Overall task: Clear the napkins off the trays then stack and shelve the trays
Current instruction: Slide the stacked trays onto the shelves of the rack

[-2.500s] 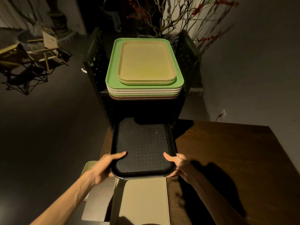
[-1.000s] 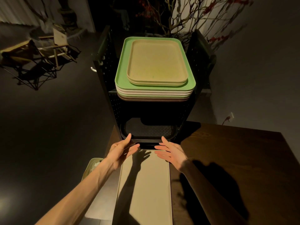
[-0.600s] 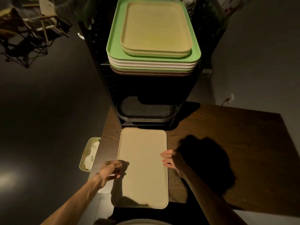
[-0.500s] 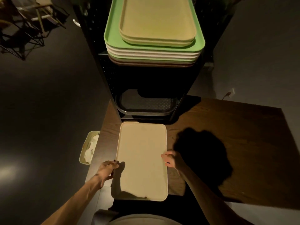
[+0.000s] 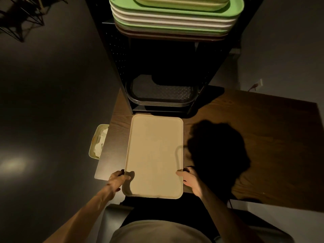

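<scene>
A bare beige tray point(image 5: 154, 151) lies lengthwise on the dark wooden table point(image 5: 263, 146), its near end over the table's front edge. My left hand point(image 5: 119, 179) grips its left rim near the front corner. My right hand point(image 5: 190, 179) grips the right rim opposite. Behind it stands a black shelf rack point(image 5: 119, 58). A stack of black trays point(image 5: 161, 95) sits on the rack's lower shelf. On its top shelf rests a pile of green, white and brown trays point(image 5: 175, 23) with beige ones on top.
A pale green bin point(image 5: 95, 142) with crumpled white napkins stands on the floor by the table's left edge. A dark wire-frame object point(image 5: 21, 20) stands far left. A wall socket with a cable point(image 5: 257, 85) is behind the table on the right.
The black tray was pushed into the lower shelf and released. Both hands drew back to the beige tray and took hold of its side rims near the front. The view tilted down.
</scene>
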Demonstrator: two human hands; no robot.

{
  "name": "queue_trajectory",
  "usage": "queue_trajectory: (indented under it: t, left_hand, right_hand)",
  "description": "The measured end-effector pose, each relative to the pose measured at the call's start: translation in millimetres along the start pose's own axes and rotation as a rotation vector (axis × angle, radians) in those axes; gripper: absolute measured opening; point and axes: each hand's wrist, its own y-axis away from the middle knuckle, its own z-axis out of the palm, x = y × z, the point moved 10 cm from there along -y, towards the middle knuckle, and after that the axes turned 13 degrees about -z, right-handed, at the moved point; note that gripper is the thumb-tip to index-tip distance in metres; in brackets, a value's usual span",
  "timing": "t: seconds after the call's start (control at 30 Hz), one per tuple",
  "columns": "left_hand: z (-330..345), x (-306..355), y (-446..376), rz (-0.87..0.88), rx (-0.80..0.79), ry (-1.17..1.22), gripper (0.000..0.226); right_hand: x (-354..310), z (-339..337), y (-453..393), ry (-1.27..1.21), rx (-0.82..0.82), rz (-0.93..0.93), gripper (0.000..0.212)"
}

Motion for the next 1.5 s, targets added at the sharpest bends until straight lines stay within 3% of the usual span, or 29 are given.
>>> queue_trajectory:
  t: [0.1,0.2,0.33,0.4,0.57,0.63,0.8,0.9,1.0,1.1,1.23,1.5]
  left_hand:
    - [2,-2,2,-0.03,-0.071,-0.054,0.016]
    - [1,0,8,-0.023,-0.143,-0.091,0.029]
    - [-2,9,16,-0.022,-0.236,-0.126,0.038]
    - [-2,15,23,-0.006,-0.279,-0.189,0.024]
    - [-3,32,43,0.088,-0.294,-0.301,0.022]
    - [-6,36,50,0.115,-0.288,-0.317,0.02]
    - [-6,44,77,0.214,-0.309,-0.389,0.062]
    - [-6,52,90,0.266,-0.309,-0.356,0.069]
    - [-4,57,99,0.293,-0.305,-0.358,0.063]
    - [-8,62,90,0.294,-0.261,-0.283,0.065]
    - [-8,65,76,0.297,-0.213,-0.189,0.041]
    - [-12,69,44,0.233,-0.155,0.03,0.02]
  right_hand:
    - [1,-1,2,-0.045,-0.055,0.017,0.018]
    - [-6,-9,-1,0.018,-0.102,-0.015,0.006]
    - [-16,-25,-6,0.225,-0.152,-0.035,0.011]
    - [-28,-32,-4,0.308,-0.159,-0.075,0.014]
    - [-57,-42,12,0.405,-0.189,-0.176,0.02]
    - [-58,-48,17,0.349,-0.191,-0.172,0.011]
    - [-65,-56,32,0.218,-0.19,-0.18,0.024]
    - [-69,-58,37,0.2,-0.217,-0.211,0.021]
    - [-73,-63,39,0.19,-0.206,-0.228,0.016]
    - [-79,-64,35,0.208,-0.17,-0.247,0.024]
    - [-85,-56,25,0.242,-0.12,-0.284,0.021]
    - [-106,-40,8,0.291,-0.091,-0.268,0.023]
